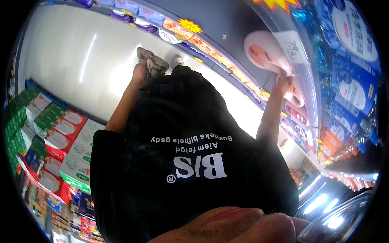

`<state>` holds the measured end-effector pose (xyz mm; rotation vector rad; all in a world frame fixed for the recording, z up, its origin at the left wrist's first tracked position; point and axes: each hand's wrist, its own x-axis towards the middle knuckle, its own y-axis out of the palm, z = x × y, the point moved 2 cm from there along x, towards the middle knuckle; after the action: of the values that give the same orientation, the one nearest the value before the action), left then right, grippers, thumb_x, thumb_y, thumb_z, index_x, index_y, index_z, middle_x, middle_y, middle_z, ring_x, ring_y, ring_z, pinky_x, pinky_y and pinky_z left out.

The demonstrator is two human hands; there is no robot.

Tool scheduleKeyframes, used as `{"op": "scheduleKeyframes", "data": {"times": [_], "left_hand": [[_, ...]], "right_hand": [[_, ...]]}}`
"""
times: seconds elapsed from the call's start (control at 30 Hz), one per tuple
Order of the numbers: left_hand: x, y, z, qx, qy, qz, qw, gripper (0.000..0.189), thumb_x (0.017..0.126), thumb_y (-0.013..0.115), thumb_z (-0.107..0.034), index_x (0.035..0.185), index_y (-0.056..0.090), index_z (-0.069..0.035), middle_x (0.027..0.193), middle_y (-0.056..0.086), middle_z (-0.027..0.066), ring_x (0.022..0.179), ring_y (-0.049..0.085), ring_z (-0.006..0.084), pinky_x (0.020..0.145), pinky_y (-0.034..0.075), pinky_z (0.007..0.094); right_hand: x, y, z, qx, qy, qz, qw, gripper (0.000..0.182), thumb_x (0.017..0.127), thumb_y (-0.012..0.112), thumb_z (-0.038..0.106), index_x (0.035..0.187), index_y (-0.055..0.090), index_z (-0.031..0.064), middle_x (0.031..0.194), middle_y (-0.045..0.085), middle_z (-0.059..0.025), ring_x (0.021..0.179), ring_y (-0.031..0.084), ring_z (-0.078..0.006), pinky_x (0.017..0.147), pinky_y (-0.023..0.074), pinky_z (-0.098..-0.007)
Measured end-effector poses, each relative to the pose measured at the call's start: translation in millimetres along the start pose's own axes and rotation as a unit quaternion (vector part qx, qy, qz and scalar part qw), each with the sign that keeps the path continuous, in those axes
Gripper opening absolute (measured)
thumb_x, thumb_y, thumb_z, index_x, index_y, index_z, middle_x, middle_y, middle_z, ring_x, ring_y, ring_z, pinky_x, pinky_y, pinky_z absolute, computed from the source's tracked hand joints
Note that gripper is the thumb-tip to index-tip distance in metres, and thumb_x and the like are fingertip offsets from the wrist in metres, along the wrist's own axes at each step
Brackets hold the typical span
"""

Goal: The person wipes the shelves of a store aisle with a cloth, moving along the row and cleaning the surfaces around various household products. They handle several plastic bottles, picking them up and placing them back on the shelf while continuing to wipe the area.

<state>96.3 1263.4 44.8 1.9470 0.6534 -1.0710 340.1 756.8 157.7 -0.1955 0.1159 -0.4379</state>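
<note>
My left hand (141, 72) is closed around a crumpled, stained grey cloth (156, 66), held low in front of me above the floor. On the right, my right hand (283, 84) reaches into a shelf and grips the narrow end of a pink plastic bottle (258, 50) with an orange label. The bottle's wide end points away from my hand over the dark grey shelf board (225, 18). Just beside my fingers is another pink bottle (295, 94), partly hidden by the hand. A bottle with a dark red label (296, 113) stands behind it.
A clear plastic shelf strip (307, 79) with a handwritten tag runs beside my right hand. Blue packs (349, 88) fill the shelf above. Packaged goods (206, 45) line a lower shelf. Stacked cartons (65, 127) stand left on the pale floor (67, 45).
</note>
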Motion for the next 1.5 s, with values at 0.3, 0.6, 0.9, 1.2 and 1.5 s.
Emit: {"op": "scheduleKeyframes", "data": {"times": [0.3, 0.6, 0.9, 1.2, 1.5], "left_hand": [[55, -104, 55, 0.32, 0.084, -0.087, 0.94, 0.052, 0.092, 0.042, -0.038, 0.125, 0.049, 0.001, 0.103, 0.064, 0.0202, 0.098, 0.062, 0.03, 0.081, 0.049, 0.0393], [39, -70, 37, 0.069, 0.031, -0.067, 0.995, 0.059, 0.09, 0.047, -0.042, 0.118, 0.051, 0.01, 0.11, 0.061, 0.0193, 0.094, 0.063, 0.0321, 0.08, 0.05, 0.0429], [74, -108, 62, 0.162, 0.053, -0.095, 0.981, 0.055, 0.088, 0.05, -0.041, 0.107, 0.059, 0.01, 0.099, 0.065, 0.0194, 0.09, 0.063, 0.0268, 0.08, 0.048, 0.0351], [56, -107, 61, 0.126, 0.072, -0.11, 0.983, 0.061, 0.085, 0.052, -0.045, 0.103, 0.059, 0.013, 0.095, 0.064, 0.0223, 0.086, 0.064, 0.0292, 0.077, 0.049, 0.0382], [34, -130, 75, 0.274, 0.115, -0.154, 0.942, 0.063, 0.086, 0.051, -0.047, 0.105, 0.059, 0.012, 0.096, 0.064, 0.0233, 0.091, 0.062, 0.0309, 0.08, 0.046, 0.0389]], "right_hand": [[29, 0, -21, -0.2, -0.15, 0.019, 0.968, 0.047, 0.072, 0.071, 0.016, 0.114, 0.057, -0.0011, 0.111, 0.063, -0.0129, 0.104, 0.059, -0.0266, 0.087, 0.0453, -0.0362], [-36, 35, 38, -0.551, -0.074, 0.061, 0.829, 0.031, 0.073, 0.063, 0.031, 0.091, 0.07, 0.0058, 0.09, 0.069, -0.0176, 0.089, 0.065, -0.0326, 0.081, 0.0477, -0.0394], [-60, 111, 49, -0.269, -0.12, 0.199, 0.935, 0.027, 0.077, 0.072, 0.009, 0.101, 0.065, 0.0004, 0.094, 0.067, -0.0071, 0.084, 0.061, -0.0137, 0.077, 0.0483, -0.0269], [-73, 229, 74, -0.256, -0.207, 0.324, 0.887, 0.035, 0.077, 0.073, 0.024, 0.101, 0.065, 0.0003, 0.093, 0.068, -0.0129, 0.089, 0.065, -0.0202, 0.08, 0.0476, -0.033], [-96, 355, 100, -0.372, -0.235, 0.336, 0.833, 0.049, 0.074, 0.068, 0.049, 0.091, 0.07, 0.0028, 0.084, 0.069, -0.0182, 0.084, 0.067, -0.0326, 0.072, 0.0497, -0.0399]]}}
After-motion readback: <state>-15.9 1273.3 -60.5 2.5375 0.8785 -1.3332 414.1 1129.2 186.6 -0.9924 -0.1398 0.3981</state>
